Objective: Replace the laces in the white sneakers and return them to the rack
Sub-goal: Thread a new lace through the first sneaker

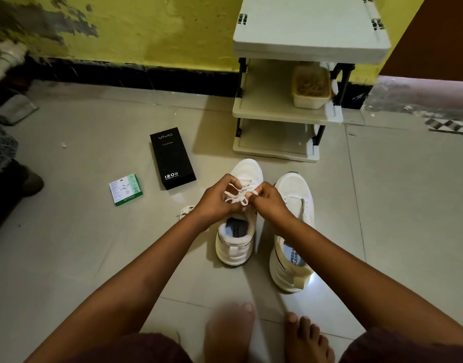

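White sneakers: the left sneaker (238, 218) is sitting at frame centre on the floor, right sneaker (293, 231) beside it, apparently unlaced. I am watching both hands, left hand (217, 197) and right hand (268, 201), pinching the lace (238, 196) taut, likely for tying.

black box (172, 158) top: "vivo"
black box bottom end: "120W", smaller line under it too small to read
left sneaker (238, 231) insole: partly hidden print, "PEED" readable
right sneaker (293, 231) insole: "SPEED", second line cut off, "FLEXIB"
green-white small box (126, 189): print too small to read
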`<state>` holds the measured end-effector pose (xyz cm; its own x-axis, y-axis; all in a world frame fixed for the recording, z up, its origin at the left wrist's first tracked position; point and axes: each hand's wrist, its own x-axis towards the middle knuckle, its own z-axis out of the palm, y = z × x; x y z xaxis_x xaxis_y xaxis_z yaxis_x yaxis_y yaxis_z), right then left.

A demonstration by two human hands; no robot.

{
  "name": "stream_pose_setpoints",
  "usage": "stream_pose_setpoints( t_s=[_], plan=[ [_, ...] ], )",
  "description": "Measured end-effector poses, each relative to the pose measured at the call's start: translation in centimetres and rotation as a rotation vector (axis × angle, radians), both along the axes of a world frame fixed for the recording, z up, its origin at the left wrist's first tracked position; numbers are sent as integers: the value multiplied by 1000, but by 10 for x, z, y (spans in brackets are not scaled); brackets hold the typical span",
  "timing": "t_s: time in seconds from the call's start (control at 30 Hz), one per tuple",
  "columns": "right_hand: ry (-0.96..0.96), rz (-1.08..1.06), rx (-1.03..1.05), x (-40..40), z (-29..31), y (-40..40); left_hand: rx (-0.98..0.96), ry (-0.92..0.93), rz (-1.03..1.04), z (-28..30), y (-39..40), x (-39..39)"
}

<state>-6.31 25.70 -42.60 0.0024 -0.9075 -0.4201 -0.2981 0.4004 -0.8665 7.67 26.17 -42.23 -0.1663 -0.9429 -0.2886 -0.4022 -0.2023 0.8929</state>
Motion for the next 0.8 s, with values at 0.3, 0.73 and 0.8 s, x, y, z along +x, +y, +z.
stream_pose_setpoints(
  t_s=[0.3, 0.73, 0.8],
  plan=[
    [-301, -54, 297, -1, 4, 0, -85, 107, -13, -1, 3, 2],
    [398, 241, -239, -28, 0, 1, -215, -234, 92, -10, 6, 27],
    [495, 316, -259, -33, -2, 2, -237, -307, 55, -10, 8, 38]
  ],
)
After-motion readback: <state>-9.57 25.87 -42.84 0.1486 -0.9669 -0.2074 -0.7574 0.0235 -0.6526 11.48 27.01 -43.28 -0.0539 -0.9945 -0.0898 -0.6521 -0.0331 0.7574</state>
